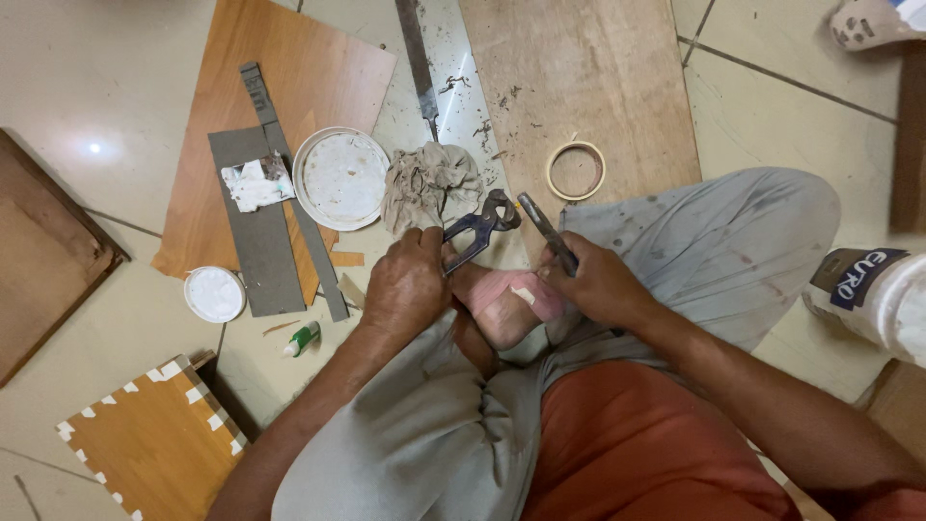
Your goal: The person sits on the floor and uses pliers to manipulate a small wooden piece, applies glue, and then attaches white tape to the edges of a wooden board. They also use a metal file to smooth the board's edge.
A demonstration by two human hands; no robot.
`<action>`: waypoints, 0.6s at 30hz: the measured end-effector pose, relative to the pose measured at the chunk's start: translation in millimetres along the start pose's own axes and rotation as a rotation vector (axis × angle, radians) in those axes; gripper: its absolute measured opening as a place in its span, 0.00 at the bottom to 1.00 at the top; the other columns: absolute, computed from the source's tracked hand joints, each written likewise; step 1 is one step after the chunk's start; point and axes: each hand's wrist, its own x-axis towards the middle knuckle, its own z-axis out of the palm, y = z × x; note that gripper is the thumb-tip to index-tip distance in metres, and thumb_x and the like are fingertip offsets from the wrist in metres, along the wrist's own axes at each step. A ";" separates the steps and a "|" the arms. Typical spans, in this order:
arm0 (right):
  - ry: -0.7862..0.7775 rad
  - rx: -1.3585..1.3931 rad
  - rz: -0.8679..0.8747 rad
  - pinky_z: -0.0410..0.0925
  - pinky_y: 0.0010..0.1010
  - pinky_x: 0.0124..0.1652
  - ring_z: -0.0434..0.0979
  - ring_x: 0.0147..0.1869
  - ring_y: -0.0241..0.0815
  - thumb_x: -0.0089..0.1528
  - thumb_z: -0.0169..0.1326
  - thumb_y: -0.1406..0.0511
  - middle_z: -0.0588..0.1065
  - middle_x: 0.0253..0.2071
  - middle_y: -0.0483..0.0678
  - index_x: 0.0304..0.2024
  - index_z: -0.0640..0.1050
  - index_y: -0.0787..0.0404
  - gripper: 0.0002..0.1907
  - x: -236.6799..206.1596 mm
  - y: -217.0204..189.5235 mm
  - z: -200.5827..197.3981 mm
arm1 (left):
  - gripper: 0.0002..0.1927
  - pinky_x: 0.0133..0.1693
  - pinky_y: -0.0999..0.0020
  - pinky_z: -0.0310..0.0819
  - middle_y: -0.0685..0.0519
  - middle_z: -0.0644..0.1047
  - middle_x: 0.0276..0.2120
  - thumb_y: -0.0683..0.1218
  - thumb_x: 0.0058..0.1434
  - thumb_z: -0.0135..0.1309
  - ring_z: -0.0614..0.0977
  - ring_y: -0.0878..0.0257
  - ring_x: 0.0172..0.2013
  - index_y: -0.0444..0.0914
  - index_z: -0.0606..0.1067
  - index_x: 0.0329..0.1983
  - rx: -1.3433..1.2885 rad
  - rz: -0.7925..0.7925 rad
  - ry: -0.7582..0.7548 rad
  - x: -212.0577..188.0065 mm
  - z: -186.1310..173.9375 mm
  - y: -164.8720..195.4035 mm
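I sit cross-legged on a tiled floor in grey trousers. My left hand (409, 286) grips the handles of dark pincers (482, 224), whose jaws point up towards a crumpled beige rag (428, 183). My right hand (600, 282) holds a slim dark metal tool (546, 230), its tip angled up near the pincer jaws. Between both hands lies my bare foot (509, 301).
A roll of tape (576, 171) lies on a brown board (588, 77). To the left are a white lid (340, 178), a smaller white lid (214, 294), grey strips (260, 241), a small green-capped tube (301, 339), a long metal file (417, 58) and a laminate panel (159, 439). A white container (878, 294) stands right.
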 end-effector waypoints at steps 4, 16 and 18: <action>-0.111 0.241 -0.077 0.71 0.30 0.48 0.78 0.46 0.37 0.60 0.57 0.65 0.79 0.41 0.49 0.56 0.72 0.62 0.21 0.9 18.9 -1.4 | 0.16 0.33 0.50 0.78 0.36 0.77 0.34 0.49 0.64 0.57 0.83 0.42 0.31 0.30 0.73 0.42 -0.215 -0.052 -0.136 -0.3 2.6 3.3; -0.232 0.446 -0.221 0.65 0.32 0.64 0.74 0.66 0.41 0.63 0.39 0.71 0.75 0.60 0.51 0.66 0.66 0.65 0.27 -3.7 45.2 -6.9 | 0.18 0.38 0.51 0.79 0.39 0.80 0.36 0.53 0.64 0.58 0.84 0.42 0.37 0.33 0.75 0.44 -0.382 -0.065 -0.197 -4.1 7.8 7.7; -0.197 0.338 -0.227 0.65 0.33 0.63 0.74 0.65 0.42 0.61 0.40 0.72 0.75 0.60 0.52 0.65 0.69 0.66 0.28 -6.3 43.1 -8.3 | 0.18 0.39 0.50 0.78 0.39 0.81 0.36 0.53 0.64 0.59 0.84 0.42 0.37 0.33 0.75 0.44 -0.391 -0.070 -0.208 -4.2 8.0 8.4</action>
